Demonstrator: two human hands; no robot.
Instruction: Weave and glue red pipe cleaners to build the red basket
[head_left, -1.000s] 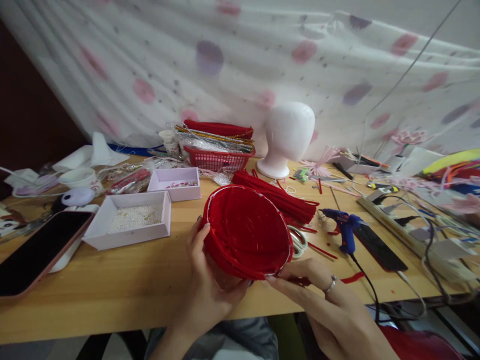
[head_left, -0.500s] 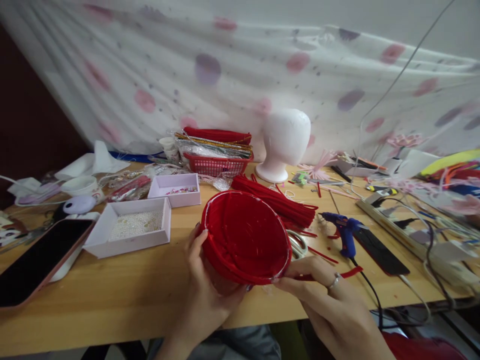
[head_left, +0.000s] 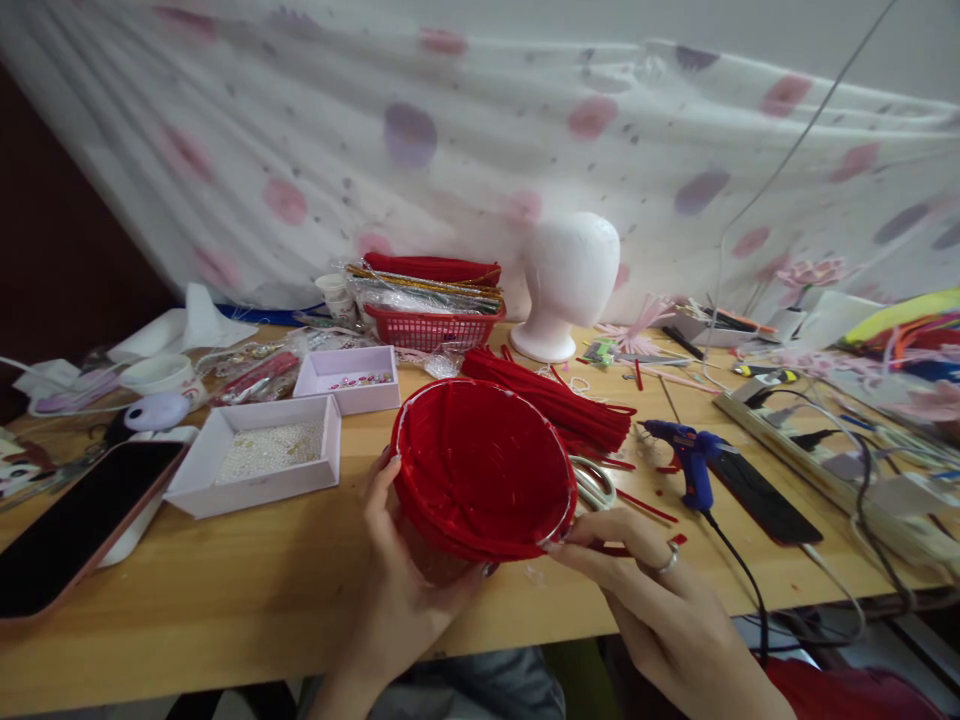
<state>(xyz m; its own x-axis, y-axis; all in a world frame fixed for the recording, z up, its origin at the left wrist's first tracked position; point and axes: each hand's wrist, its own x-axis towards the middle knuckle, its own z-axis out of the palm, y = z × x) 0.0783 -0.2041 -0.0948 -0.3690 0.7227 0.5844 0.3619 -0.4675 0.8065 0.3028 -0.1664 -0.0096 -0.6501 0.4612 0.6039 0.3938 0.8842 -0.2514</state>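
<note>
A round red bowl-shaped piece made of red pipe cleaners [head_left: 480, 468] is tilted with its hollow side toward me, just above the wooden table [head_left: 247, 590]. My left hand [head_left: 405, 590] cups it from below and the left, fingers wrapped round its rim. My right hand [head_left: 645, 590], with a ring on one finger, pinches its lower right rim. A bundle of loose red pipe cleaners [head_left: 555, 400] lies behind it.
A blue glue gun [head_left: 686, 450] with a black cord lies to the right, near scissors [head_left: 596, 485]. Two white trays [head_left: 262, 455] of beads, a phone [head_left: 75, 520], a red basket [head_left: 431, 325] and a white foam head [head_left: 566, 280] stand around. A power strip and cables crowd the far right.
The red piece and both hands have shifted slightly left and a little lower in view. Both hands still hold it.
</note>
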